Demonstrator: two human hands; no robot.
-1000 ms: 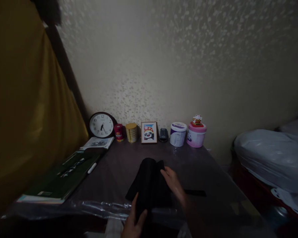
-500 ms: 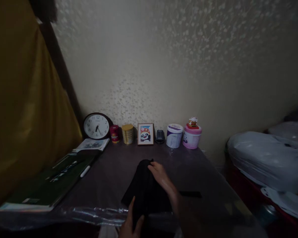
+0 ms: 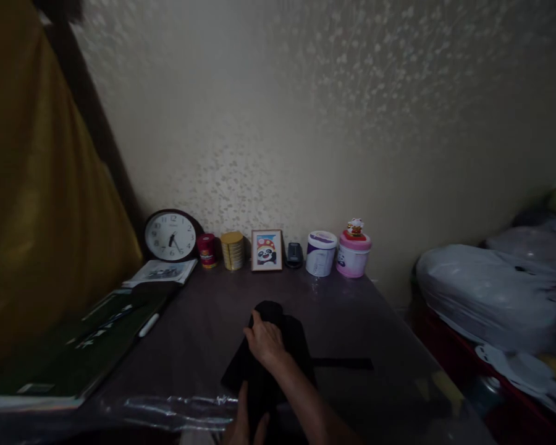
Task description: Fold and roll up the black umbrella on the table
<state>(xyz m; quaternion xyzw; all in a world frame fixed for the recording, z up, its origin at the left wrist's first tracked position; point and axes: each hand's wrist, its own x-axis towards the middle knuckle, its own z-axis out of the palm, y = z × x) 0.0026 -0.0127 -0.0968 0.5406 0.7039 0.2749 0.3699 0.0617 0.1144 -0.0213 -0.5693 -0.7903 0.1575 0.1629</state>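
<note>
A black cloth item (image 3: 297,337) with a rounded far end lies at the table's near edge. From its right side a flat black strap (image 3: 345,363) runs out across the table. My right hand (image 3: 265,337) lies over the far part, its fingers curled on the cloth near the left edge. Lower in the view, my left hand (image 3: 243,420) grips the near part between thumb and fingers; much of that hand is cut off by the frame's bottom. Dim light hides the folds and the item's exact kind.
Along the wall stand a clock (image 3: 170,236), a red tin (image 3: 207,250), a yellow tin (image 3: 232,251), a panda picture (image 3: 267,251) and two tubs (image 3: 321,254). A green book (image 3: 69,352) with pens lies left. Wrapped bundles (image 3: 486,290) sit right, beyond the table edge.
My right hand has moved left across the far part of the black cloth, from its right edge toward its left. My left hand stays at the near part. The view has shifted slightly.
</note>
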